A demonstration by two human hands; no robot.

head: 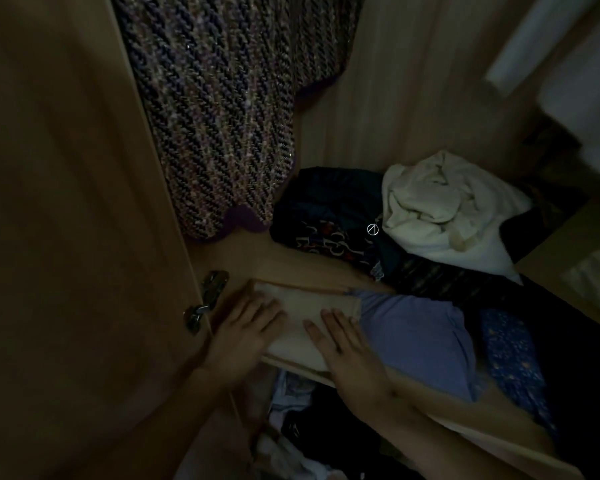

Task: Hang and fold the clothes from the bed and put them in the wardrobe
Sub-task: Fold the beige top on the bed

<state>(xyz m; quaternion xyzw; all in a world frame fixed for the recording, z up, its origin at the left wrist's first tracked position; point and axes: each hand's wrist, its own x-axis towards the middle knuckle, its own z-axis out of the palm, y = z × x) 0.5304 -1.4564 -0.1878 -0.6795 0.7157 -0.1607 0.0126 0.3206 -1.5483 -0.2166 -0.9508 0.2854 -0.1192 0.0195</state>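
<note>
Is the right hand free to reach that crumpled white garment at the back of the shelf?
Probably yes. The right hand lies flat on the cream folded garment, holding nothing, and the white garment sits uncovered atop the dark pile.

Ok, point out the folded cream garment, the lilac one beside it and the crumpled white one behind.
folded cream garment [302, 301], head view, bare top face.
lilac garment [413, 337], head view, middle of its top.
crumpled white garment [440, 209], head view, central folds.
</note>
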